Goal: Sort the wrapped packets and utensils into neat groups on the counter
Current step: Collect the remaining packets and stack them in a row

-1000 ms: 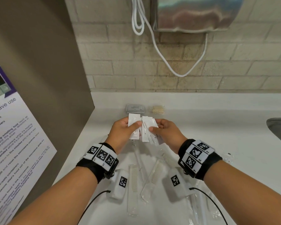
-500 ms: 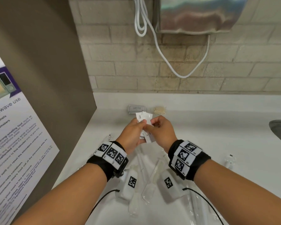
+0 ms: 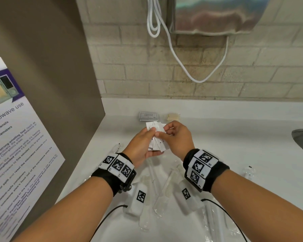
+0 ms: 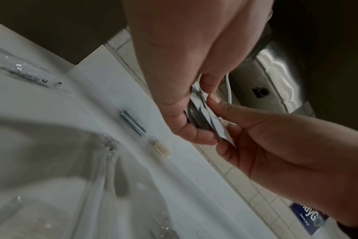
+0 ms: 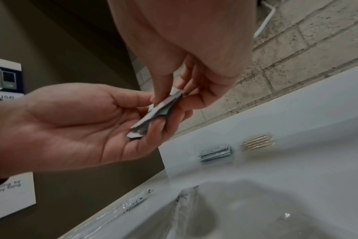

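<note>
Both hands still pinch the white packets (image 3: 157, 137), now fanned lower toward the left hand (image 3: 140, 147) than the right hand (image 3: 177, 138).

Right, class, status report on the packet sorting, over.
Left hand holds the white packets; right hand pinches them. Packets above the counter, no group yet. Wrapped utensils lie loose below. Nothing blocking.

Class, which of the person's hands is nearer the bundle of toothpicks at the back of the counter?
Right. The right hand is just in front of the toothpicks; the left hand is farther to their left, both holding white packets.
</note>
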A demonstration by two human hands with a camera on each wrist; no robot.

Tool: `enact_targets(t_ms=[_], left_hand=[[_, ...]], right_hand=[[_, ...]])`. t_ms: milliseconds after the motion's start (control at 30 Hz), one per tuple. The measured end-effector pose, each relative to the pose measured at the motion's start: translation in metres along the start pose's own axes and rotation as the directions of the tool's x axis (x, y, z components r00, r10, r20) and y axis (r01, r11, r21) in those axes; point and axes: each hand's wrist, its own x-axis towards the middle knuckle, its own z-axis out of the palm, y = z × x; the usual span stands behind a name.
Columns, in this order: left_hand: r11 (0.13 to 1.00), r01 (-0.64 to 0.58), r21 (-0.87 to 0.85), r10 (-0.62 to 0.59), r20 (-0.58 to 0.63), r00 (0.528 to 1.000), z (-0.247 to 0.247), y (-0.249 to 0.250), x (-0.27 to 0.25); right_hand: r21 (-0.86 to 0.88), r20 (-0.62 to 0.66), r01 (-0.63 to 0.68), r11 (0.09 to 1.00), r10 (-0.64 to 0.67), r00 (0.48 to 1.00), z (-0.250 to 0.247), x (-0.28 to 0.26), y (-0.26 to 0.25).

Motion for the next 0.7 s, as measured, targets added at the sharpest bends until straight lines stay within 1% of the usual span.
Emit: enact_targets(t_ms=[67,233,333,500,533,567,600,667,700], left_hand=[[1.0,0.0,0.002,0.0,-0.008,1.0,0.002,-0.001,0.0],[0.999,0.015,-0.05,-0.016,-0.016,1.0,0.005,-0.002,0.0],[0.997,0.02,-0.078,-0.022,-0.02,1.0,0.006,-0.002,-0.001],[0.996,0.013,-0.085,-0.017,-0.05,0.999,0.006,-0.005,0.001],[0.997,0.007,-0.077,-0.011,-0.051,0.999,0.004,-0.004,0.001],[0.998,-0.001,-0.062,-0.002,-0.049,0.999,0.002,-0.005,0.002],[0.999,-0.005,-0.042,0.003,-0.045,0.999,0.0,-0.005,0.002],[1.0,0.002,0.008,-0.002,-0.044,0.999,-0.003,-0.005,0.002],[1.0,0.006,0.03,-0.005,-0.042,0.999,-0.003,-0.005,0.002]], right_hand=[[-0.018,-0.035,0.002,1.0,-0.003,0.999,0.001,0.001,0.001],[-0.185,-0.039,0.016,0.983,-0.023,0.999,0.006,0.0,0.005],[-0.192,-0.05,0.041,0.981,-0.052,0.997,0.008,-0.004,0.002],[-0.198,-0.027,0.06,0.978,-0.066,0.997,0.009,-0.01,-0.003],[-0.182,0.005,0.068,0.981,-0.068,0.998,0.007,-0.011,-0.005],[-0.178,0.072,0.084,0.98,-0.072,0.995,0.003,-0.011,-0.007],[-0.196,0.178,0.112,0.974,-0.077,0.981,0.0,-0.011,-0.008],[-0.273,0.389,0.182,0.945,-0.065,0.919,-0.008,-0.01,-0.013],[-0.308,0.457,0.211,0.928,-0.05,0.888,-0.011,-0.01,-0.016]])
